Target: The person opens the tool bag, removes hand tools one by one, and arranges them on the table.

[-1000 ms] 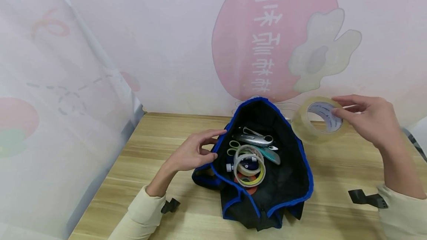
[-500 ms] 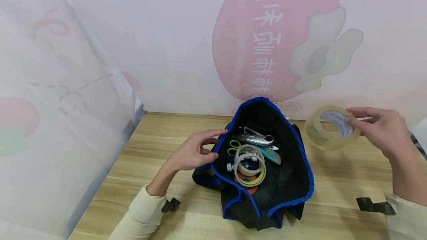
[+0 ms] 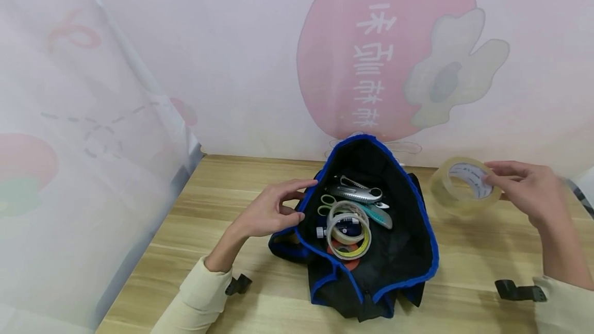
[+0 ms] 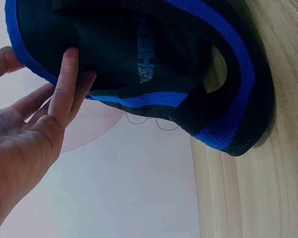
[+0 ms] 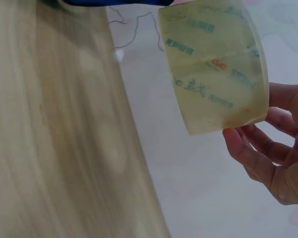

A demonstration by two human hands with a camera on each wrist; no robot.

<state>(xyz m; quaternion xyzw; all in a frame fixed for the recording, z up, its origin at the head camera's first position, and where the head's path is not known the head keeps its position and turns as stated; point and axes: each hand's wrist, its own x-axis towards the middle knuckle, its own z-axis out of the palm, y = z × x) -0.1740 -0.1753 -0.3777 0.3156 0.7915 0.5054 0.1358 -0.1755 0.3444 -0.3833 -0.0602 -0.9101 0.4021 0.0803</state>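
A black tool bag point(image 3: 403, 251) with blue edging stands with its mouth open on the wooden table. At its left rim is my left hand point(image 3: 271, 210), thumb and fingers holding the edge; the left wrist view shows fingers against the bag's outer side. My right hand point(image 3: 531, 192) pinches a roll of clear packing tape point(image 3: 441, 184) by its wall, to the right of the bag and above the table. Inside the bag lie smaller tape rolls point(image 3: 367, 244), a silver utility knife point(image 3: 355, 195), green-handled scissors point(image 3: 327, 200) and a teal-handled tool point(image 3: 379, 217).
The wooden table point(image 3: 185, 241) reaches back to a wall covering point(image 3: 241, 66) printed in pink and white. A webbing handle point(image 4: 246, 84) loops out from the bag's side. Black straps point(image 3: 520, 291) sit at both sleeve cuffs.
My right hand has moved right, away from the bag, and lower, carrying the packing tape with it. The left hand keeps its place at the bag's rim.
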